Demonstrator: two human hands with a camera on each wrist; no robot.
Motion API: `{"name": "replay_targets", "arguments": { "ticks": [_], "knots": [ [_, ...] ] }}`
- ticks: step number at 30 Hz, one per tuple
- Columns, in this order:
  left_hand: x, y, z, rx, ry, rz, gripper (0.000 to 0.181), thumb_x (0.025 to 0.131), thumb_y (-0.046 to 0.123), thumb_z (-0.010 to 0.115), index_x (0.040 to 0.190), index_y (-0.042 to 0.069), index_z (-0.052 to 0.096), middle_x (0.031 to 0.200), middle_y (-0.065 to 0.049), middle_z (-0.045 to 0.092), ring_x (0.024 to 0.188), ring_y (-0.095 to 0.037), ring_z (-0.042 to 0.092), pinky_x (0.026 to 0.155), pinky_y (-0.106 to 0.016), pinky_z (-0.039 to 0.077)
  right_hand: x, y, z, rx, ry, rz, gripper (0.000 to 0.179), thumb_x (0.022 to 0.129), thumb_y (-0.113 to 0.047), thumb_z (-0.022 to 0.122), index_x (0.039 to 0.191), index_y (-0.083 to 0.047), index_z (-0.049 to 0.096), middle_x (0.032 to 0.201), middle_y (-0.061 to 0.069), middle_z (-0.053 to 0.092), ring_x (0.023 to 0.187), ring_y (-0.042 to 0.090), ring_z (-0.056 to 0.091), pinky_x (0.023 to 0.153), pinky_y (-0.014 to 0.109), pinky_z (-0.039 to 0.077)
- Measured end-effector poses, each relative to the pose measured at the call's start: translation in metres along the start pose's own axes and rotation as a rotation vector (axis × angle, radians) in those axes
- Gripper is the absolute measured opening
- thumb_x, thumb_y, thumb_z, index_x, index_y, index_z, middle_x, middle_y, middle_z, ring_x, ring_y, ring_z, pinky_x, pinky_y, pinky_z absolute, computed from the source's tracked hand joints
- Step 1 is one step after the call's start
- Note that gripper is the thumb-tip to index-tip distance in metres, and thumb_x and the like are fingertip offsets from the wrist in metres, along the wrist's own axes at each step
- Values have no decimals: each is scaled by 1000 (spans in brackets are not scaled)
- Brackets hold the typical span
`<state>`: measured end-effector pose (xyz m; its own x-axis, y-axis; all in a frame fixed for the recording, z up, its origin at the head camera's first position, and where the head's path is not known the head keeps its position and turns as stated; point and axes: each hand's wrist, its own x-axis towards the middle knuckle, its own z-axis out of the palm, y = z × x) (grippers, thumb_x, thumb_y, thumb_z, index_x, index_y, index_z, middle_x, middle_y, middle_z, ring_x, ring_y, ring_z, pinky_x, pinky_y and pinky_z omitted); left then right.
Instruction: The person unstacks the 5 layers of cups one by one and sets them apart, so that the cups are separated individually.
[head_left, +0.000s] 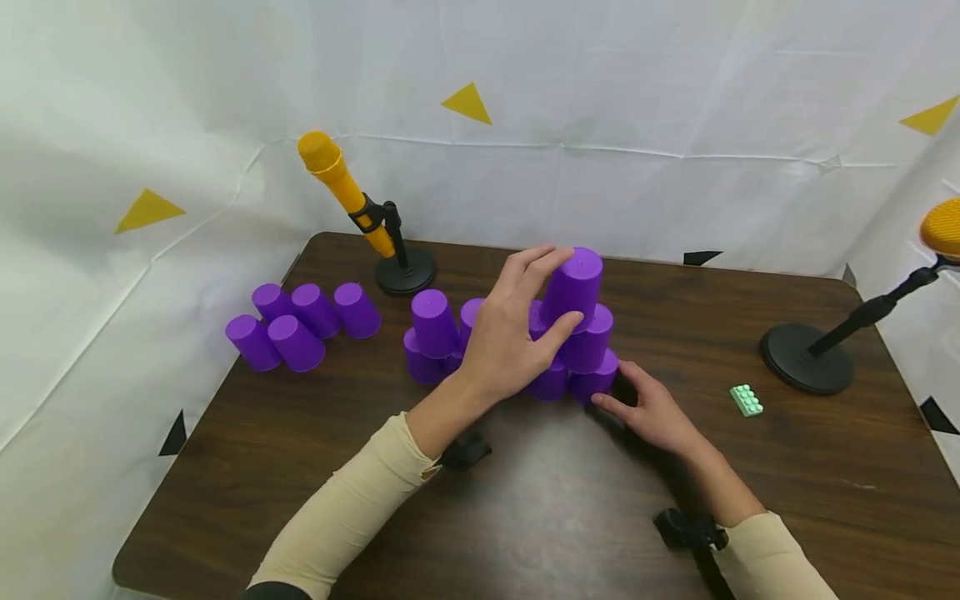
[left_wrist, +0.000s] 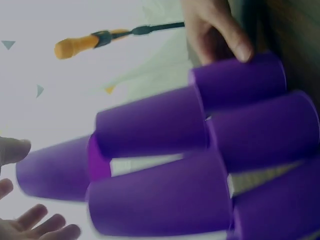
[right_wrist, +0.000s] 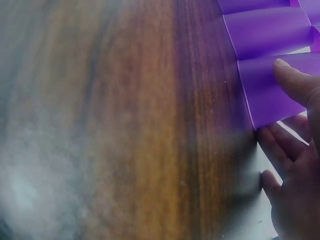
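Purple cups [head_left: 588, 342]: smooth, plain, tapered; stacked upside down, narrow ends up, in stepped rows on the dark wood-grain table [head_left: 525, 525].
Top cup [head_left: 574, 287]: bridges two cups of the row below; brighter purple inside its rim, seen from the left wrist.
Left hand [head_left: 510, 333]: around the top cup, thumb and fingers spread apart; light contact cannot be told.
Right hand [head_left: 663, 417]: thumb and fingers clamped on the bottom right cup [head_left: 595, 382], at table level.
Left-hand cups [head_left: 433, 325]: two levels visible; the left hand hides how they meet the rest.
Separate group [head_left: 297, 343]: five more, also inverted, near the table's left edge.
Green brick [head_left: 746, 400]: studded, right of the right hand.
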<state>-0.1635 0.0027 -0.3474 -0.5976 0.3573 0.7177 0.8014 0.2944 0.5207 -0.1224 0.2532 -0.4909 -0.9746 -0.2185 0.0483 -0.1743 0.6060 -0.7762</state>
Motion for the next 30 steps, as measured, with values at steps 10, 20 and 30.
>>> {"name": "replay_targets", "arguments": {
  "ticks": [10, 20, 30],
  "knots": [
    [2, 0, 17, 14, 59, -24, 45, 89, 21, 74, 131, 15, 59, 132, -5, 53, 110, -13, 59, 79, -23, 50, 1, 0, 1, 1, 2, -9, 60, 91, -31, 71, 140, -5, 48, 131, 18, 57, 124, 38, 50, 104, 60, 34],
    [-9, 11, -22, -114, 147, 25, 42, 86, 11, 75, 125, 7, 61, 129, -11, 53, 111, -18, 57, 86, -28, 52, 1, 2, 2, -13, 3, 9, 63, 90, -33, 72, 141, -4, 48, 132, 19, 56, 125, 38, 49, 105, 60, 33],
    [-41, 12, -121, 18, 390, -115, 41, 74, -16, 74, 113, -12, 60, 119, -29, 54, 106, -26, 58, 84, -40, 56, 2, 2, 2, -23, 13, 5, 62, 90, -33, 72, 140, -4, 49, 131, 19, 57, 125, 38, 50, 105, 60, 33]
  ]
}}
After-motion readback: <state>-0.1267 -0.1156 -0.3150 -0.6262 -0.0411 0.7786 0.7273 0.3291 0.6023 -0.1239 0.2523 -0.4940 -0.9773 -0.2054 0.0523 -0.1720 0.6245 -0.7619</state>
